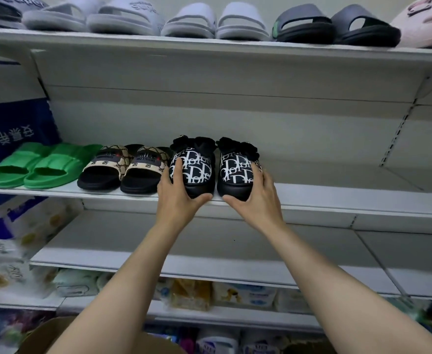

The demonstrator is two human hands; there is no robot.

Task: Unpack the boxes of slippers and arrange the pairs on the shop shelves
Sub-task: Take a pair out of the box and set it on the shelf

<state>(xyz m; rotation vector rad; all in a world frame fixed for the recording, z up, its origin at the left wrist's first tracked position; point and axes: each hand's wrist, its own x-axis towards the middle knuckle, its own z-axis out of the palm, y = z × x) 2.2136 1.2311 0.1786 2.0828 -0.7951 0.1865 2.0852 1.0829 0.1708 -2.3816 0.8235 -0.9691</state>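
Shelving: white shop shelves fill the view; the middle shelf (337,198) carries the slippers being arranged.
Black printed pair: two black slippers with white lettering and black pompoms stand side by side, toes at the front edge of the middle shelf, the left slipper (193,169) and the right slipper (236,172) just apart.
Left hand: the left hand (178,198) wraps the toe of the left slipper, fingers on its outer side, thumb curled under the front.
Right hand: the right hand (257,195) grips the right slipper's toe likewise, fingers on the outer side, thumb underneath.
Neighbours: just left of the pair stand beige-and-black slides (125,169), then green slides (41,164).
Top shelf: grey, white and dark slides (335,24) in a row, a pink slipper (424,21) at the far right.
Below: packaged goods (192,295) on lower shelves; a cardboard box (44,335) at the bottom edge.
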